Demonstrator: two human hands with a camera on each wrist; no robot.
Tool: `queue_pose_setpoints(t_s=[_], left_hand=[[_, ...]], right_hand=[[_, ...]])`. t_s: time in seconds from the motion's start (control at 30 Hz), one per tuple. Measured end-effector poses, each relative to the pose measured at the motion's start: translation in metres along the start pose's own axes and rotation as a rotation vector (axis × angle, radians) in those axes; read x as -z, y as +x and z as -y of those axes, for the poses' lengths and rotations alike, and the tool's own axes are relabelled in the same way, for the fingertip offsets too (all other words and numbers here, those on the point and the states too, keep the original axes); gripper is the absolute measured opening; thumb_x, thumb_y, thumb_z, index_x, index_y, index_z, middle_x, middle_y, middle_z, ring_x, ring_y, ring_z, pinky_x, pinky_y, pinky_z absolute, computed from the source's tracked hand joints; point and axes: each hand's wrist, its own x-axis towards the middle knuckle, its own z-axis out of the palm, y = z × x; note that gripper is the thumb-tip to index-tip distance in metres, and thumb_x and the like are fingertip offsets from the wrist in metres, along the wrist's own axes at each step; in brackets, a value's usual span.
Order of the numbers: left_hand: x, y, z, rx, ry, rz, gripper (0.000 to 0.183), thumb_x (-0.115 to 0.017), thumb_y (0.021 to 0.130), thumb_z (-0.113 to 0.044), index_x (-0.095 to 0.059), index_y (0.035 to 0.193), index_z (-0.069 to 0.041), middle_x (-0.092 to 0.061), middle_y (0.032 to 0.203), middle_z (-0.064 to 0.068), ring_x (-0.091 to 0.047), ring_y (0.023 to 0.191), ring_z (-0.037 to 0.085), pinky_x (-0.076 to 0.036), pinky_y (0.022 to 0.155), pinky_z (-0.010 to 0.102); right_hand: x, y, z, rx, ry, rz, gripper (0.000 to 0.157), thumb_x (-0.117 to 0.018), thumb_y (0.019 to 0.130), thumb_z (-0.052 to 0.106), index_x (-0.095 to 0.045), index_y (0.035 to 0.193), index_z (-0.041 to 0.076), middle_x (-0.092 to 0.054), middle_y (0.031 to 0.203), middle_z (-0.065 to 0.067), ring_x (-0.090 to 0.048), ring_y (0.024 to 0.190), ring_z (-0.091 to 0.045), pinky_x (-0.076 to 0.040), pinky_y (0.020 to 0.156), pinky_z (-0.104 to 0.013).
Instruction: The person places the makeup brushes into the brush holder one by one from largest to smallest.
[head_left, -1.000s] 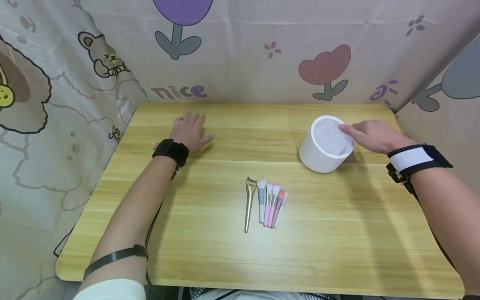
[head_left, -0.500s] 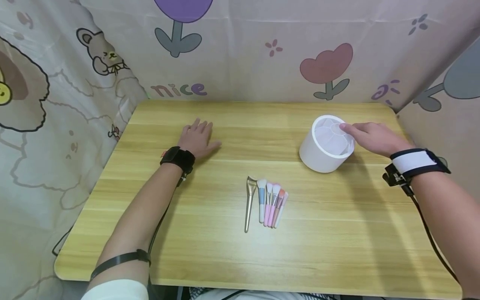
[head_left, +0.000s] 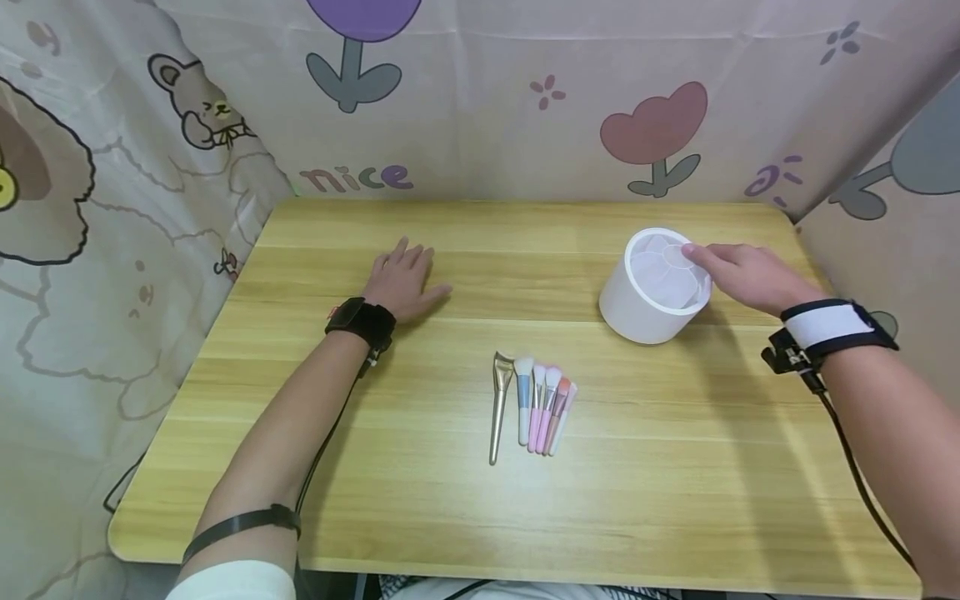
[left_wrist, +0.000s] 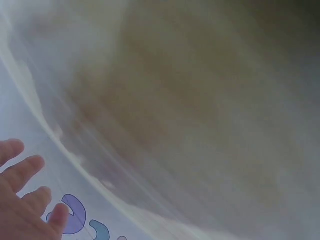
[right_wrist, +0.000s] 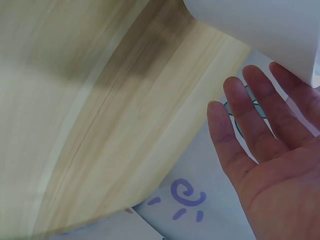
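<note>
My right hand [head_left: 752, 275] pinches the rim of a white round divided holder [head_left: 643, 310], thumb over the inside edge. In the right wrist view the holder [right_wrist: 260, 25] meets the index finger, while the other fingers [right_wrist: 222, 122] extend fairly straight beside it. The holder looks slightly tilted in the head view. My left hand [head_left: 401, 283] is palm down at the left of the table, fingers spread and holding nothing. Between the hands, nearer the front, lie a gold makeup brush [head_left: 498, 412], a blue-handled brush [head_left: 523, 408] and several pink and pale brushes [head_left: 547, 412].
The wooden table [head_left: 420, 500] has rounded corners. A printed fabric backdrop [head_left: 480, 92] rises behind it and at both sides. Black cables run from both wrist straps, one cable [head_left: 855, 475] along the right forearm.
My left hand has moved right and slightly towards me. The right hand stays at the holder, its wrist turned a little. The brushes have not moved.
</note>
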Motion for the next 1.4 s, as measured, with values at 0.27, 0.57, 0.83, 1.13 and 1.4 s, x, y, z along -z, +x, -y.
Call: queue_pose_setpoints(t_s=[0.27, 0.57, 0.83, 1.13, 1.4], left_hand=[[0.001, 0.0, -0.005, 0.01, -0.073, -0.018, 0.08, -0.037, 0.094, -0.064, -0.026, 0.152, -0.009, -0.026, 0.156, 0.014, -0.005, 0.145, 0.034, -0.013, 0.115, 0.057], [0.0, 0.002, -0.007, 0.086, -0.304, 0.015, 0.082, -0.033, 0.094, -0.067, -0.022, 0.153, -0.011, -0.026, 0.156, 0.011, -0.002, 0.146, 0.032, -0.008, 0.115, 0.06], [-0.003, 0.003, -0.01, 0.135, -0.505, 0.031, 0.084, -0.029, 0.093, -0.071, -0.02, 0.154, -0.014, -0.029, 0.155, 0.011, -0.001, 0.146, 0.028, -0.004, 0.116, 0.057], [-0.007, 0.002, -0.007, 0.166, -0.636, 0.034, 0.083, -0.025, 0.093, -0.072, -0.021, 0.153, -0.015, -0.026, 0.155, 0.011, -0.021, 0.142, 0.03, -0.02, 0.116, 0.052], [-0.011, 0.0, 0.002, 0.223, -0.765, -0.005, 0.08, -0.025, 0.091, -0.074, -0.029, 0.151, -0.02, -0.032, 0.153, 0.005, -0.029, 0.139, 0.027, -0.026, 0.114, 0.049]], right_hand=[[-0.007, 0.003, -0.003, -0.015, 0.075, -0.004, 0.101, -0.017, 0.088, 0.078, -0.022, 0.15, -0.002, -0.031, 0.145, -0.035, -0.028, 0.129, -0.055, -0.026, 0.099, -0.072], [-0.016, 0.004, -0.002, -0.019, 0.203, -0.015, 0.097, -0.017, 0.089, 0.077, -0.02, 0.152, 0.003, -0.031, 0.146, -0.032, -0.036, 0.126, -0.051, -0.025, 0.101, -0.072], [-0.024, 0.007, -0.007, -0.017, 0.345, -0.022, 0.091, -0.018, 0.092, 0.072, -0.011, 0.154, 0.006, -0.014, 0.155, -0.028, -0.013, 0.139, -0.049, -0.016, 0.108, -0.069], [-0.031, 0.009, -0.007, 0.004, 0.394, -0.047, 0.087, -0.016, 0.093, 0.071, -0.013, 0.155, 0.01, -0.018, 0.155, -0.025, -0.02, 0.138, -0.045, -0.021, 0.107, -0.068], [-0.038, 0.006, -0.004, 0.027, 0.443, -0.083, 0.085, -0.011, 0.095, 0.068, -0.017, 0.154, 0.008, -0.028, 0.149, -0.027, -0.028, 0.132, -0.042, -0.025, 0.106, -0.066]])
